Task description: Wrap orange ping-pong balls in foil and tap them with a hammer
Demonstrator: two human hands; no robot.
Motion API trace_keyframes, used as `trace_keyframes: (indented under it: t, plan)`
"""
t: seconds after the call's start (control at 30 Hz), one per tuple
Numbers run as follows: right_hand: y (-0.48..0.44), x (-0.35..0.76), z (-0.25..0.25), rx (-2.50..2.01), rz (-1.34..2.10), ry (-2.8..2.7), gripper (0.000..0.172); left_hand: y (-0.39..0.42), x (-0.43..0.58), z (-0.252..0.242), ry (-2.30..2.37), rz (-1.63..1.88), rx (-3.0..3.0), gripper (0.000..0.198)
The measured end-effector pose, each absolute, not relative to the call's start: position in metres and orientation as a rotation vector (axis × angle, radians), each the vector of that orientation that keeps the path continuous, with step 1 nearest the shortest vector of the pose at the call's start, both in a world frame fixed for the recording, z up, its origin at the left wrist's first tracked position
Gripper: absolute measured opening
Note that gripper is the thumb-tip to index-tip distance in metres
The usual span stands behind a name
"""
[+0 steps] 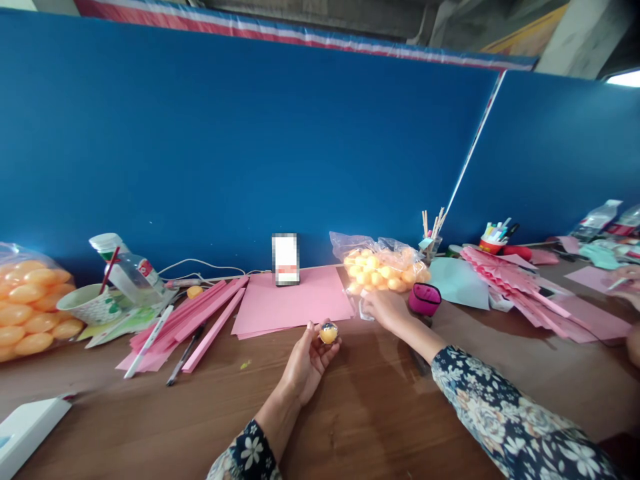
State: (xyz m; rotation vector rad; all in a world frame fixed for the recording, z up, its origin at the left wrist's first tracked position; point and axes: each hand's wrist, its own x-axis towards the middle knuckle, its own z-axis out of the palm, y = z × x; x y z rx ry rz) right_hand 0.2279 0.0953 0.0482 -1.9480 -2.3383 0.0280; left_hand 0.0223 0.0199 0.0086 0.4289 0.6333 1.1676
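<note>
My left hand [306, 360] is held palm up over the brown table [360, 413], fingers pinched round a small yellow ball [329, 332]. My right hand [386, 308] reaches forward to the near edge of a clear plastic bag of yellow balls [383, 269]; its fingers curl at the bag's opening, and whether they grip anything is hidden. Sheets of pink paper [300, 301] lie just beyond my left hand, with a phone [285, 259] standing upright on them against the blue partition.
A magenta case [425, 299] sits right of my right hand. Pink strips [200, 319], pens, a paper cup [89, 303] and a tilted bottle [127, 270] lie at left, beside another bag of orange balls [30, 303]. Folded pink paper [515, 287] and another person's hand [627, 283] are far right.
</note>
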Motion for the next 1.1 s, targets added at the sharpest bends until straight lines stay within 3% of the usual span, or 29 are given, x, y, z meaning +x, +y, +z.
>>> trace_keyframes:
  t: [0.5, 1.1]
  plan:
    - [0.099, 0.230, 0.038, -1.912, 0.002, -2.230, 0.019, 0.019, 0.022, 0.011, 0.627, 1.170, 0.408, 0.038]
    - [0.091, 0.226, 0.044, -1.573, 0.330, -2.075, 0.011, 0.020, 0.021, 0.007, 0.607, 1.161, 0.411, 0.037]
